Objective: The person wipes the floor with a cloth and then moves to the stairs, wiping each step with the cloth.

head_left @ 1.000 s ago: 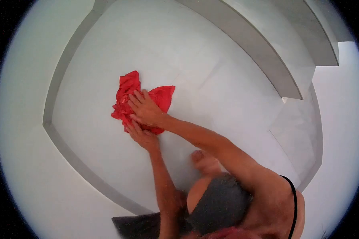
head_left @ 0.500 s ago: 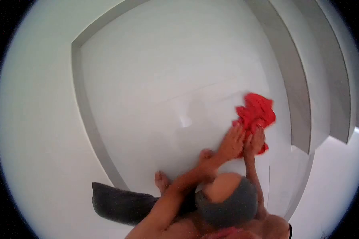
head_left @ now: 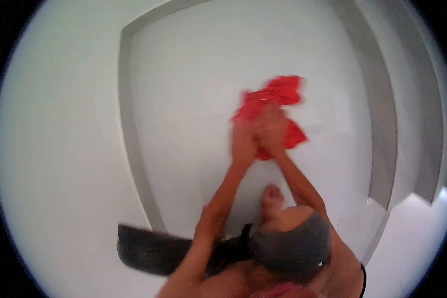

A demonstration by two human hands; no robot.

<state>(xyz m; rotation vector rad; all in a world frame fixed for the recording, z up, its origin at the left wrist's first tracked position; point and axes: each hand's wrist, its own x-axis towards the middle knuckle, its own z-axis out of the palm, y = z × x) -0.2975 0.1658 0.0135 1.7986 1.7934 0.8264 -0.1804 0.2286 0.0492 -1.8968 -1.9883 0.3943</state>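
Observation:
A crumpled red cloth lies bunched on the pale, glossy floor. Both of my hands press down on it side by side, arms stretched forward. My left hand bears on its near left part, fingers bent into the fabric and blurred by motion. Touching it on the right, my right hand grips the middle of the cloth. Folds of fabric stick out ahead of the hands and to the right. Exact finger positions are smeared.
A low grey-sided ledge borders the floor on the left. Steps rise on the right. Below are my bare foot, my bent knee in dark grey shorts and my other leg stretched left.
Both hands and the red cloth have moved left and farther forward across the floor, away from the steps. The view has shifted slightly.

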